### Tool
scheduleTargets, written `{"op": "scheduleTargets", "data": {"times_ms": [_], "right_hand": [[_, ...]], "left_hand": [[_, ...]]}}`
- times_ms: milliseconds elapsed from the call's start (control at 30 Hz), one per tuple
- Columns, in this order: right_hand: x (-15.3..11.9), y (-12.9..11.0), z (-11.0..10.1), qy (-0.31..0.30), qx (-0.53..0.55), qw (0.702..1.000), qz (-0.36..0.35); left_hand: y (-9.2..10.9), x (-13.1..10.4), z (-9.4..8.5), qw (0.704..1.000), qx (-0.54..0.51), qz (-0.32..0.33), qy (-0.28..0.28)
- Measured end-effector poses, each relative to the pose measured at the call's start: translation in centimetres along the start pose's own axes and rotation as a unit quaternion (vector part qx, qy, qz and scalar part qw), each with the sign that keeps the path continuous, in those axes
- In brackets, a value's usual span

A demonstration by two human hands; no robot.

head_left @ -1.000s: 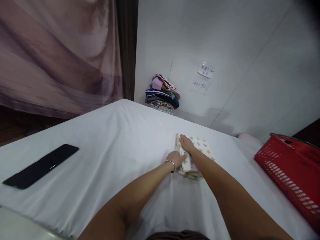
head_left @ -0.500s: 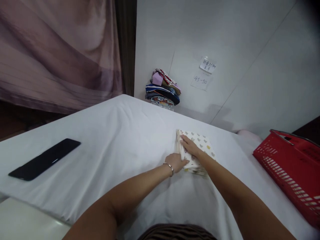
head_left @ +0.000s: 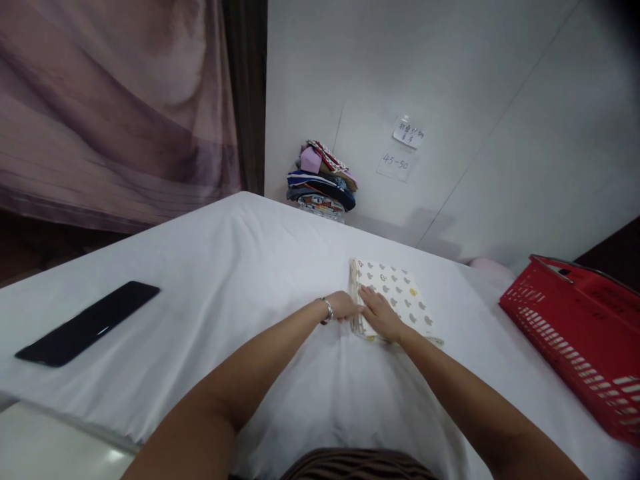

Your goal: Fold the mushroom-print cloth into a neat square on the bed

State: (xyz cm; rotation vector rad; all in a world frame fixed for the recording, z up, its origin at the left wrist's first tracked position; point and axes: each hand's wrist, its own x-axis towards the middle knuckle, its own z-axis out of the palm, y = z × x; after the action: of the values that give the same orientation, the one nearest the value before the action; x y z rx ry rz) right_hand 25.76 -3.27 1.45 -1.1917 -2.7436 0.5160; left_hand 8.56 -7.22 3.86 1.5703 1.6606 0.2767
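Observation:
A folded cream cloth (head_left: 403, 290) printed with small grey and yellow figures lies on the white sheet, its layered folds showing along the left side. My right hand (head_left: 381, 316) rests flat on top of it, near the left front part, fingers stretched out. At the cloth's left edge, my left hand (head_left: 344, 305), with a silver bracelet on its wrist, is closed, thumb and curled fingers at the folds. The fingertips of that hand are partly hidden.
A red plastic basket (head_left: 575, 333) stands at the right. On the left lies a flat black slab (head_left: 90, 323). Several folded clothes (head_left: 323, 177) are stacked by the wall beyond the table's far edge. Handwritten paper notes (head_left: 396, 163) hang on the wall; a pink curtain (head_left: 115, 113) hangs at left.
My left hand has moved off the front corner to the cloth's left edge. My right hand has slid toward me, and the cloth's front side now lies flatter. The view has shifted slightly.

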Motion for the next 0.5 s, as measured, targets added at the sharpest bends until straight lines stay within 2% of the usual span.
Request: {"op": "scheduleTargets", "data": {"times_ms": [100,233,333,500], "right_hand": [[0.1,-0.2,0.0,0.000,-0.009,1.000,0.001],[0.0,-0.5,0.0,-0.005,-0.002,1.000,0.001],[0.0,-0.5,-0.1,-0.008,0.009,1.000,0.000],[0.0,-0.5,-0.1,0.001,0.030,0.999,-0.016]], "left_hand": [[-0.9,2.7,-2.0,0.992,-0.039,-0.024,0.121],[-1.1,6.4,-3.6,0.975,-0.023,-0.022,0.219],[-0.7,8.6,-4.2,0.968,-0.011,-0.003,0.251],[-0.1,11.2,-4.4,0.965,0.004,0.029,0.260]]}}
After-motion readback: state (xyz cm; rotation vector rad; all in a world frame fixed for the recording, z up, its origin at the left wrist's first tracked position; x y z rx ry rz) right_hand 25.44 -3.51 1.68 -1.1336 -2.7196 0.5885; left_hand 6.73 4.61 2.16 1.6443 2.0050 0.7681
